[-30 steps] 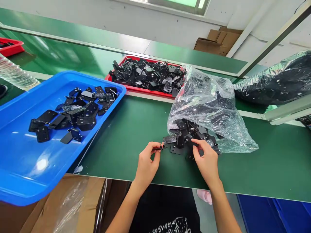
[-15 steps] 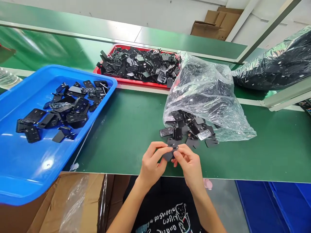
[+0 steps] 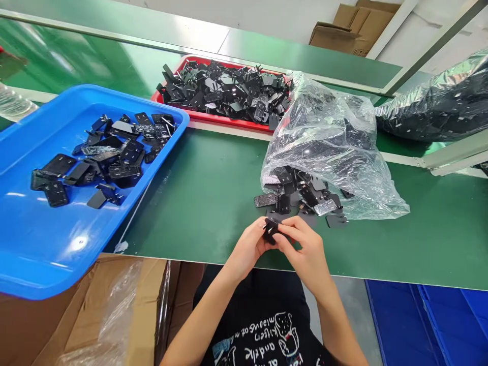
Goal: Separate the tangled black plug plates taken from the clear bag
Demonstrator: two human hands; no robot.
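A small black plastic part with metal prongs, like a plug piece (image 3: 271, 230), is held between both hands over the front of the green table. The fingers of my left hand (image 3: 249, 247) are closed on its left side. My right hand (image 3: 305, 249) pinches the same piece from the right, thumb and fingers pressed to it. Just beyond the hands, similar black plug pieces (image 3: 284, 203) spill from the mouth of a clear plastic bag (image 3: 335, 152). Some of these wear shiny film.
At left a blue tray (image 3: 34, 244) holds several black pieces. Behind, a red tray (image 3: 229, 121) is heaped with more. A filled bag (image 3: 438, 101) lies at far right near a metal post. Cardboard (image 3: 145, 305) sits below the table's front edge.
The black plug piece has been turned in the fingers, so its prongs now face up into view. My left hand's grip has shifted around it. The whole view has moved slightly.
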